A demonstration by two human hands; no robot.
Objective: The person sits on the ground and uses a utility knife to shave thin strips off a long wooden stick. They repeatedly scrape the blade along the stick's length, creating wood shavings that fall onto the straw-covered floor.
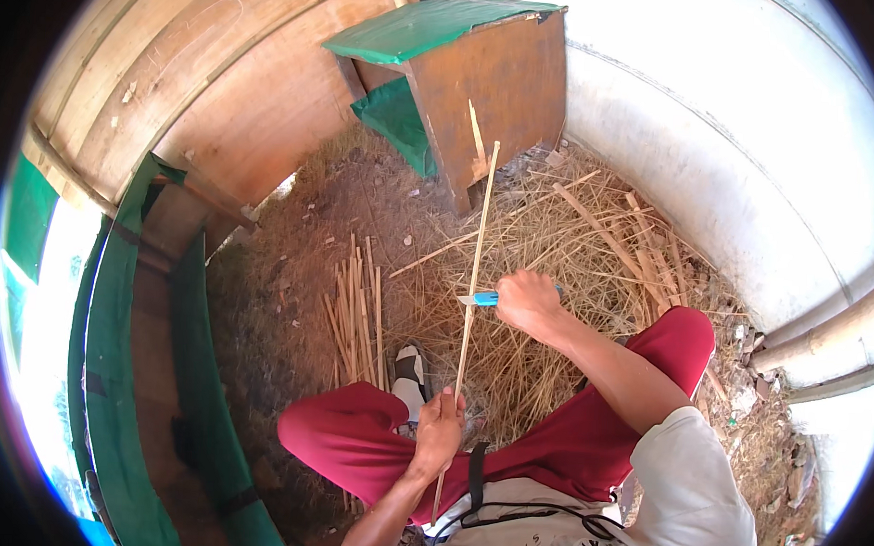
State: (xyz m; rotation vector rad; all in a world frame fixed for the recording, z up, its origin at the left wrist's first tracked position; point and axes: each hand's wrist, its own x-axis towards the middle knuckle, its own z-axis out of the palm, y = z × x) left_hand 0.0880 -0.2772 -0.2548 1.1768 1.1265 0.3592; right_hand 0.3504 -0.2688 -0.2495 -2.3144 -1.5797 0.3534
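A long, thin bamboo strip (481,226) runs upward and away from my lap, its far tip in front of a wooden cabinet. Low on the strip, above my crossed legs, my left hand (439,429) is closed round it. My right hand (528,299) grips a blue utility knife (486,299). Its short blade lies against the strip, roughly midway along. The strip's near end passes below my left hand toward my shirt.
Several split bamboo strips (357,304) lie on the dirt at left. A heap of shavings (534,248) spreads ahead and right, with wider slats (640,246) on it. A green-topped wooden cabinet (496,92) stands ahead; green-covered shelving (130,378) lines the left, a white wall (741,120) the right.
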